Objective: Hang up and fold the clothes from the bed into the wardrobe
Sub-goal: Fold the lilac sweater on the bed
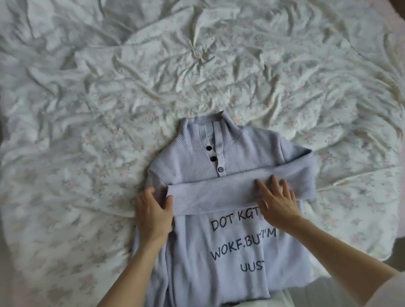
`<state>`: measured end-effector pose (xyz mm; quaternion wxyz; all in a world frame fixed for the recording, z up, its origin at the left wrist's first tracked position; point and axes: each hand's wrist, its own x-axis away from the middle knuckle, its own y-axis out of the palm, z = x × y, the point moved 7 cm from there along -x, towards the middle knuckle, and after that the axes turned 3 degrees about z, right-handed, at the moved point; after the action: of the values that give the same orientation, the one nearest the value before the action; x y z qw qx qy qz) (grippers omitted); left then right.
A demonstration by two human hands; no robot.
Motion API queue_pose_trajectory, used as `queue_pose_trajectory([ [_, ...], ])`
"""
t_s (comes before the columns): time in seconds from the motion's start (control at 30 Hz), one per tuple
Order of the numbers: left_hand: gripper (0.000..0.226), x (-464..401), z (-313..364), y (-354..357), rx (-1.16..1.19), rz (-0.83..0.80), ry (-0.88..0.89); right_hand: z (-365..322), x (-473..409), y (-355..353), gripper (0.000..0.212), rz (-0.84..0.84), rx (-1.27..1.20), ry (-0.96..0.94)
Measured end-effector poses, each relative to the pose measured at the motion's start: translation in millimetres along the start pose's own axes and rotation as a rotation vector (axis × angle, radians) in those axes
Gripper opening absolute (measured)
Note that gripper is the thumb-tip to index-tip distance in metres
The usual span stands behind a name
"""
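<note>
Now, with the lilac button-neck sweater [228, 248] flat on the bed [72, 115], left hand [152, 211] seemingly pinching the folded sleeve's cuff [175, 195] and right hand [276, 199] pressing open-fingered, smooth that sleeve square before folding the other

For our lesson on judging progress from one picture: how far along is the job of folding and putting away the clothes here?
Done: the lilac sweater lies flat, front up, on the floral bedding, one sleeve folded across the chest. In hand: the left hand grips the sleeve's cuff while the right hand presses the sleeve flat. Left: the sleeve on the left side looks unfolded, the body unfolded, and no wardrobe is in view.
</note>
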<state>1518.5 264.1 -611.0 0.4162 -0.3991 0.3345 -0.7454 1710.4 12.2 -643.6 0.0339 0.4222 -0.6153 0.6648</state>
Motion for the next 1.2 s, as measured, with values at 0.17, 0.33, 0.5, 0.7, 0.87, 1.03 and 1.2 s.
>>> queue_pose_trajectory([
  [0.17,0.056,5.7,-67.1,-0.6,-0.009,-0.203,-0.174,-97.5,13.4,6.5,0.057,0.034,-0.063,-0.289],
  [0.33,0.046,21.1,-113.8,3.1,0.159,-0.524,-0.285,-189.1,52.5,39.8,0.054,-0.056,-0.120,-0.504],
  [0.5,0.022,22.1,-134.6,-19.7,0.255,-0.590,-0.253,-210.9,77.3,43.6,0.059,0.024,-0.111,-0.555],
  [0.7,0.018,-18.3,-171.4,-121.4,0.246,-0.138,-0.178,-252.8,81.2,55.8,0.072,-0.026,0.241,-0.792],
  [0.87,0.014,19.2,-180.1,-94.3,0.330,-0.631,-0.289,-276.8,68.6,77.0,0.061,-0.292,0.205,-0.684],
  [1.03,0.019,42.9,-211.8,-94.4,0.106,-0.459,-0.248,-289.7,79.4,58.4,0.042,-0.112,-0.182,-0.644],
  [1.2,0.031,20.9,-178.3,-140.5,0.106,-0.133,-0.133,-308.1,107.1,59.5,0.029,-0.360,-0.739,-0.420],
])
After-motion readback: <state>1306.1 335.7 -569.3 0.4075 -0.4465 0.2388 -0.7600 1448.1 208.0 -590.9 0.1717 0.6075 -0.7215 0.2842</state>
